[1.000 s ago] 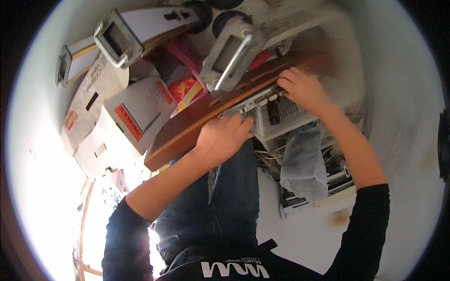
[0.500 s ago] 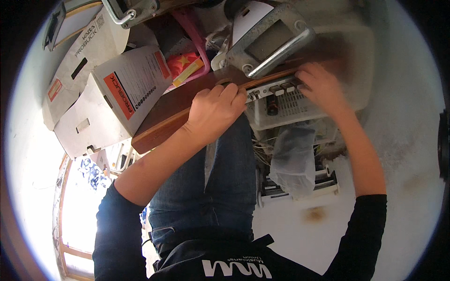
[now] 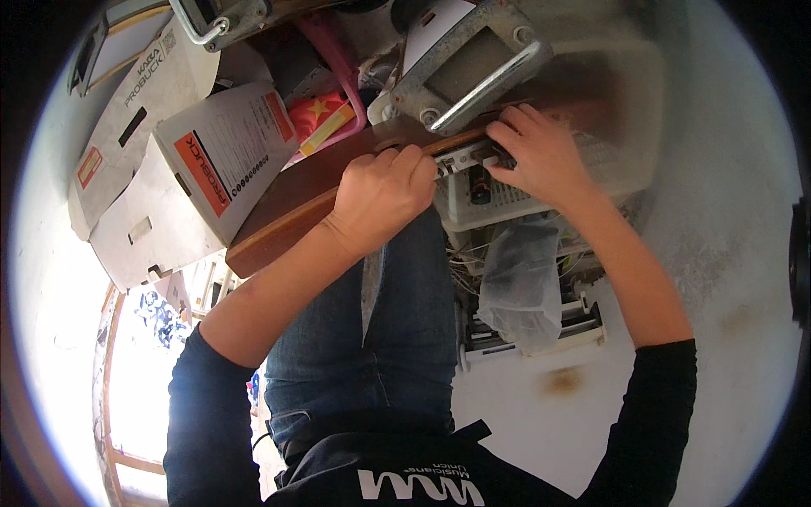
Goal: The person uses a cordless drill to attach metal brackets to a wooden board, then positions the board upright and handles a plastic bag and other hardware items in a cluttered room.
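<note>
A brown wooden board (image 3: 291,221) lies across in front of me. Along its near edge, between my hands, shows a pale metal strip (image 3: 456,160) with holes and dark blocks. My left hand (image 3: 384,194) is closed at the strip's left end, by the board's edge; what its fingers hold is hidden. Curled around the strip further right is my right hand (image 3: 541,156), fingers on its far side and thumb on its near side. Below the strip, a dark cylindrical thing (image 3: 480,188) stands against a white slotted plastic basket (image 3: 473,218).
A worn metal bracket with a shiny bar (image 3: 481,93) rests beyond the board. White cardboard boxes (image 3: 211,160) stand at the left, near a pink plastic frame (image 3: 351,80) and red cloth (image 3: 308,110). A clear plastic bag (image 3: 519,283) hangs below the basket, among wires.
My right hand has moved left along the strip, toward my left hand, and its thumb now shows below the strip. The left hand stays at the strip's left end. The view has shifted slightly.
</note>
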Available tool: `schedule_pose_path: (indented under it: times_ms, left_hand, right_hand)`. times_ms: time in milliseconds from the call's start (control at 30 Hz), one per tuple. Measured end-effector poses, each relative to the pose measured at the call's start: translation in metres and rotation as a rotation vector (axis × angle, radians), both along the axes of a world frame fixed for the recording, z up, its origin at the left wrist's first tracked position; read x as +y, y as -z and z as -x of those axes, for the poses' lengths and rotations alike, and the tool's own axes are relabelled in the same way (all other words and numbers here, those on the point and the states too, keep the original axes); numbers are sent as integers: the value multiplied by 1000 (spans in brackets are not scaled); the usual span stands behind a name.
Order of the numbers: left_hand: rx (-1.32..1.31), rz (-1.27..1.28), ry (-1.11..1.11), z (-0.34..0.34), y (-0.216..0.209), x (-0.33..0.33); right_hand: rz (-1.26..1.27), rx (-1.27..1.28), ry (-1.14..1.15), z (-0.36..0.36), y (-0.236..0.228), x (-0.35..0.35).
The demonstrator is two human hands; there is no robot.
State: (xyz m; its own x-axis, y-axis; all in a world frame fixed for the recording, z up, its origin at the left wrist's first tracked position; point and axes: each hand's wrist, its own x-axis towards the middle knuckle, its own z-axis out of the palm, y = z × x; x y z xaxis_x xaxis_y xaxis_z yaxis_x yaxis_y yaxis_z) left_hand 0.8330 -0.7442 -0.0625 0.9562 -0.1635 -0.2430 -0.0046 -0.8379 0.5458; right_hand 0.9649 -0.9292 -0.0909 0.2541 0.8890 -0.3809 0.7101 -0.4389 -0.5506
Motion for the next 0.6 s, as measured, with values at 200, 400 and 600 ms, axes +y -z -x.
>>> schedule_pose_path:
  times_ms: [200,400,600]
  left_hand:
    - [52,11,-7,8,-15,17]
    - [205,-117,106,25,-36,52]
    - [82,-95,120,28,-22,62]
  right_hand:
    - [50,-17,-290,-7,0,10]
    - [47,-38,-271,-4,-6,12]
    - [29,-31,-257,-11,-5,18]
